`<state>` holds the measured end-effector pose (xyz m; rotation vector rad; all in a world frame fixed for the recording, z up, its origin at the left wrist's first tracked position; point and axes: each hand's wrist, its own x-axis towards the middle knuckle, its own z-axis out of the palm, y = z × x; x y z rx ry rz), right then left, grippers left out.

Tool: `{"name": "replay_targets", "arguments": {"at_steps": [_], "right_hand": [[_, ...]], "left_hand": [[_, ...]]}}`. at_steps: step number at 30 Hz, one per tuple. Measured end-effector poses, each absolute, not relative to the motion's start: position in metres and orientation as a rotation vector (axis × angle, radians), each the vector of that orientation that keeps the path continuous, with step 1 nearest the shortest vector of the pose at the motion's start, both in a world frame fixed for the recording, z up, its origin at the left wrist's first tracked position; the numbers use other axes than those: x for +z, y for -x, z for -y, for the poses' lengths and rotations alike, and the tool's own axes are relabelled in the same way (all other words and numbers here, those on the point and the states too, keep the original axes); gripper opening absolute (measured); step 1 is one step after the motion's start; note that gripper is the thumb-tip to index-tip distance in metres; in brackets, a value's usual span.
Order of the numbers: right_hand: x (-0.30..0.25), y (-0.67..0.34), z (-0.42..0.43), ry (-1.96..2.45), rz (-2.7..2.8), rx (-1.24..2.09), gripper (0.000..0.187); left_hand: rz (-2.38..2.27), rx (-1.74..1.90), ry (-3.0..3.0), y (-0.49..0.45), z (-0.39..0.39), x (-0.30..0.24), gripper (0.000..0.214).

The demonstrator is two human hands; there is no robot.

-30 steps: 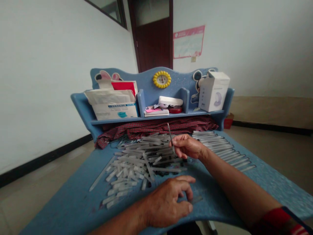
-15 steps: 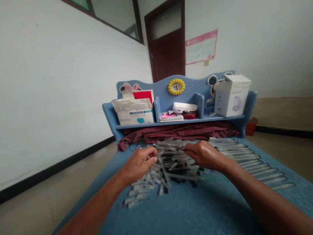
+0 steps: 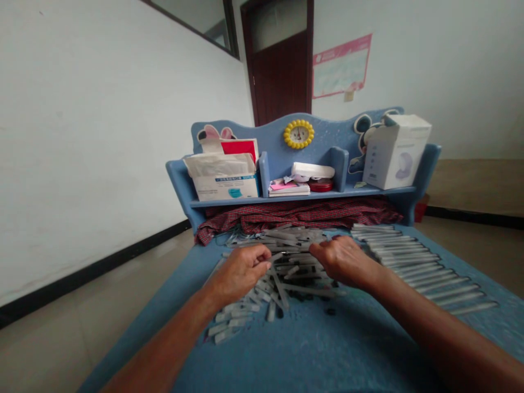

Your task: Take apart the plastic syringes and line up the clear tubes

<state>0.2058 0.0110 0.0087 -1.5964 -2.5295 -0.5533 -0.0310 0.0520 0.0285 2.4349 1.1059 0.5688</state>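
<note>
My left hand (image 3: 241,271) hovers over the left side of a loose pile of pen parts, thumb and forefinger pinched together. What sits between those fingertips is too small to make out; a short whitish piece (image 3: 276,256) shows just beside them. My right hand (image 3: 341,259) is closed on a thin dark pen refill (image 3: 297,252), which points left toward my left hand. Beneath both hands lie frosted pen caps and tubes (image 3: 282,292), with small black pieces (image 3: 331,311) among them. Right of the pile, several clear pens (image 3: 426,270) lie side by side in a row.
The blue table (image 3: 303,349) carries a shelf (image 3: 229,203) at its back. On it stand a mask box (image 3: 225,185), papers (image 3: 289,189), a red round tin (image 3: 321,186) and a white carton (image 3: 397,155). A checked cloth (image 3: 282,214) is bunched below; a yellow clock (image 3: 298,134) hangs above.
The view has shifted slightly. The refill in my right hand has levelled out and its tip is nearer my left fingertips. Both hands stay pinched.
</note>
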Motion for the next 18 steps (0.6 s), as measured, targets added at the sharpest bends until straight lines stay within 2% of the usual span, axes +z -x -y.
{"name": "replay_targets", "arguments": {"at_steps": [11,18], "right_hand": [[0.01,-0.204,-0.008,1.637,2.573,-0.575,0.026],[0.012,-0.196,-0.003,1.585,2.609,-0.637,0.022]], "left_hand": [[-1.111,0.572,-2.391,0.037,-0.054,0.019,0.015],[-1.096,0.532,-2.368,0.034,-0.05,0.016,0.013]]}}
